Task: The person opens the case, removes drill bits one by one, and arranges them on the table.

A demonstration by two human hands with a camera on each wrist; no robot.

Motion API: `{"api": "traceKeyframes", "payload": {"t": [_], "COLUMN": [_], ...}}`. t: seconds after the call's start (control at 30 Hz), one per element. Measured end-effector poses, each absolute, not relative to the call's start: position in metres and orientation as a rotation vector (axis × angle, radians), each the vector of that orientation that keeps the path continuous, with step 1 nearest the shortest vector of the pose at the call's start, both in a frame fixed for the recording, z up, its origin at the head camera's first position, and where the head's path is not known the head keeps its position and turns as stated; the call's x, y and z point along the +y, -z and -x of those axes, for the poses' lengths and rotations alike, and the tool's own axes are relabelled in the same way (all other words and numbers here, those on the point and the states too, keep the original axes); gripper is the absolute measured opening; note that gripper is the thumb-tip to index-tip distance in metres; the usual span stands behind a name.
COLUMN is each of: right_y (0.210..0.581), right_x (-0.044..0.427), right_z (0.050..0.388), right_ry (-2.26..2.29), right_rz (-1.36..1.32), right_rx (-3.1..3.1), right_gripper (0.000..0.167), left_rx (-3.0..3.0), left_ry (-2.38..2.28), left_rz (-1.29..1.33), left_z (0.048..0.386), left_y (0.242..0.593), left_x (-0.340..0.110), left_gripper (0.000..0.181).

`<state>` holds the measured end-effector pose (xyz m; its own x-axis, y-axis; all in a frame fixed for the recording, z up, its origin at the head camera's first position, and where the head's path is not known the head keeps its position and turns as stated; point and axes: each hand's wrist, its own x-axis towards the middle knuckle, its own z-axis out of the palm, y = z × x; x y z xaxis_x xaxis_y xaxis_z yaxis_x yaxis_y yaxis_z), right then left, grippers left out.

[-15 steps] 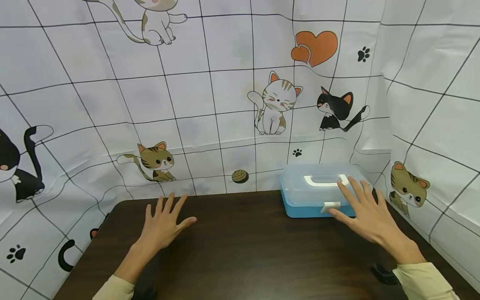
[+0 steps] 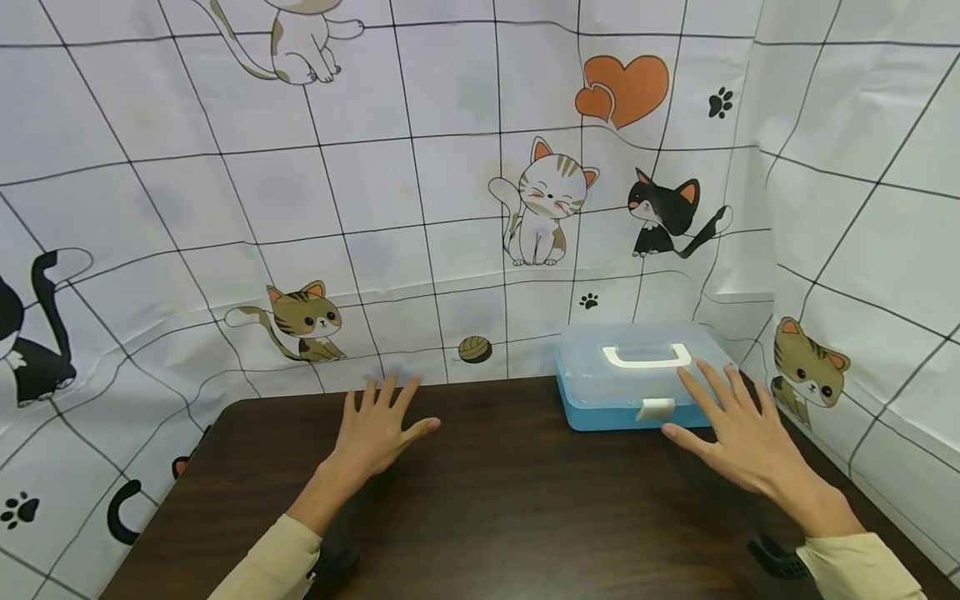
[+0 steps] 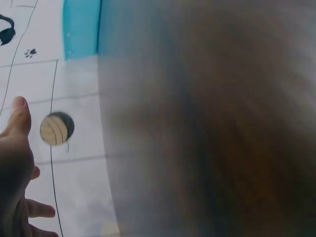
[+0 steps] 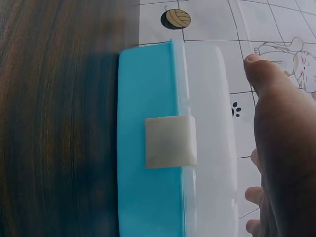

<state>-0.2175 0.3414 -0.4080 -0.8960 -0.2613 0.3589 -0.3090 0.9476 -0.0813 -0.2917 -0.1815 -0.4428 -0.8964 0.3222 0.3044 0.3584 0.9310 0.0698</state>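
Observation:
A blue plastic box [image 2: 600,417] with a cloudy see-through lid, a white carry handle [image 2: 647,363] and a white front latch [image 2: 656,409] stands at the table's back right. Its lid is down. My right hand [image 2: 738,437] hovers with spread fingers by the box's front right corner; whether it touches the lid I cannot tell. In the right wrist view the latch [image 4: 170,141] lies over the seam between base and lid. Left of the box, my left hand [image 2: 378,429] is spread over the back of the table, holding nothing. The left wrist view shows its thumb [image 3: 19,118] and some fingertips.
The dark wooden table [image 2: 525,508] meets a white sheet [image 2: 450,183] printed with grid lines and cartoon cats, hanging behind it and along the right side. Dark wrist devices show under both forearms.
My left hand has moved right along the table's back, fingers still spread. The right hand has hardly moved relative to the box, and the head view has shifted slightly.

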Motion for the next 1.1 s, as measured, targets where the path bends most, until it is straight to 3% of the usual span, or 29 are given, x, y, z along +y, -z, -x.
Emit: {"api": "traceKeyframes", "payload": {"t": [0.7,1.1], "right_y": [0.411,0.417], "right_x": [0.351,0.353], "right_z": [0.203,0.202], "right_ry": [-0.317,-0.406], "right_rz": [-0.348,-0.283], "right_rx": [-2.832,-2.779], "right_gripper": [0.102,0.093], "left_rx": [-2.826,-2.736], "left_ry": [0.229,0.699], "left_rz": [0.756,0.966], "left_z": [0.317,0.335], "left_y": [0.430,0.446], "left_x": [-0.063,-0.017], "left_gripper": [0.088,0.083]}}
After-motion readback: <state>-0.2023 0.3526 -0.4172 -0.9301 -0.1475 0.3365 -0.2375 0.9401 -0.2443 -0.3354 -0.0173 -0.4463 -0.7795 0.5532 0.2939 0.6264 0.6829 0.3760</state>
